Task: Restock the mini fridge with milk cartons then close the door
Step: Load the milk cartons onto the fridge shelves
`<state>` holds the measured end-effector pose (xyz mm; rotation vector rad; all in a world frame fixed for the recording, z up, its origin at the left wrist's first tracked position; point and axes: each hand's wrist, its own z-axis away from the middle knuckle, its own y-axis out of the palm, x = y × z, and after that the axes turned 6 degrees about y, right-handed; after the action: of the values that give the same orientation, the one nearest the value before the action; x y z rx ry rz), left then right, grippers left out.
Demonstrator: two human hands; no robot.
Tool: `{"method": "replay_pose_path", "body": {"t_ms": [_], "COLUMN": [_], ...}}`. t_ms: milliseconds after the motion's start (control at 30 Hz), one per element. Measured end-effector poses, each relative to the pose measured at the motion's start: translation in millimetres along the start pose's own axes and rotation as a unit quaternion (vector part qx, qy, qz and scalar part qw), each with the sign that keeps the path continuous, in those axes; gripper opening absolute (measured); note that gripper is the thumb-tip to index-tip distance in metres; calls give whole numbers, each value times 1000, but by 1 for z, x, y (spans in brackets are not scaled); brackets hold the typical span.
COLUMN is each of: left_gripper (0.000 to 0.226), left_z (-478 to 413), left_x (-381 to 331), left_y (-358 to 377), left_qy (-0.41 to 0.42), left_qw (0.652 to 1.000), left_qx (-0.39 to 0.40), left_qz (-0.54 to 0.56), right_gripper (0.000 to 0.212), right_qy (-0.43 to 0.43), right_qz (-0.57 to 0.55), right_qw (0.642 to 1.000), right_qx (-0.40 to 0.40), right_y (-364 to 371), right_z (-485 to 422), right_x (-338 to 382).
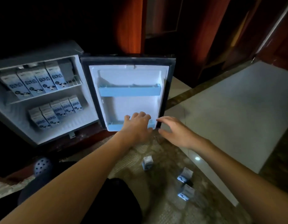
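With the mini fridge (86,97) standing open on the left, I am seeing its door (128,75) swung fully out, the white inner face turned toward me and both blue rails running level across it. Four milk cartons (34,81) are standing upright in a row on the upper shelf, printed fronts facing out, and a second batch (55,112) is standing upright in two rows on the fridge floor below. Three loose cartons are sitting on the patterned floor near the knees: one (147,162) upright, the other two (185,174) (186,194) further right, close together. The left arm is reaching straight ahead, and the left hand (137,125) is lying palm down on the lower door shelf (115,126), fingers curling over its blue rail with the thumb down at the door's bottom edge. The right hand (175,131) is hovering beside the door's outer edge, fingers spread and loosely bent, holding nothing; I cannot tell whether its fingertips are touching the edge.
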<state>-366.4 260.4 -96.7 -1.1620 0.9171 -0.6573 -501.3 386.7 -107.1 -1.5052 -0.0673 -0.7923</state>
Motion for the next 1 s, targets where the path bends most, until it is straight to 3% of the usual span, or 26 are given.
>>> {"method": "replay_pose_path", "body": {"t_ms": [167,300,567,733,867,1000], "left_gripper": [48,56,66,74,80,54], "left_z": [-16,-27,-47,-63,-69,-71], "left_x": [1,6,5,0,0,11], "left_y": [79,145,246,271,281,285], "left_qy": [-67,-66,-68,-108,-112,-146], "left_qw": [996,990,980,972,975,979], "left_qx": [34,118,188,210,190,143], "left_qz": [55,49,14,-5,-39,22], "right_gripper": [48,51,51,57,54,52], "right_qy": [43,90,156,218,298,351], "right_qz": [6,10,0,-34,21,49], "right_qw": [998,993,981,967,952,932], "right_qx": [45,81,112,125,62,78], "right_y": [44,88,146,173,190,198], "right_z": [-2,2,11,15,21,29], "right_x": [-60,-107,-179,-214,-231,-242]}}
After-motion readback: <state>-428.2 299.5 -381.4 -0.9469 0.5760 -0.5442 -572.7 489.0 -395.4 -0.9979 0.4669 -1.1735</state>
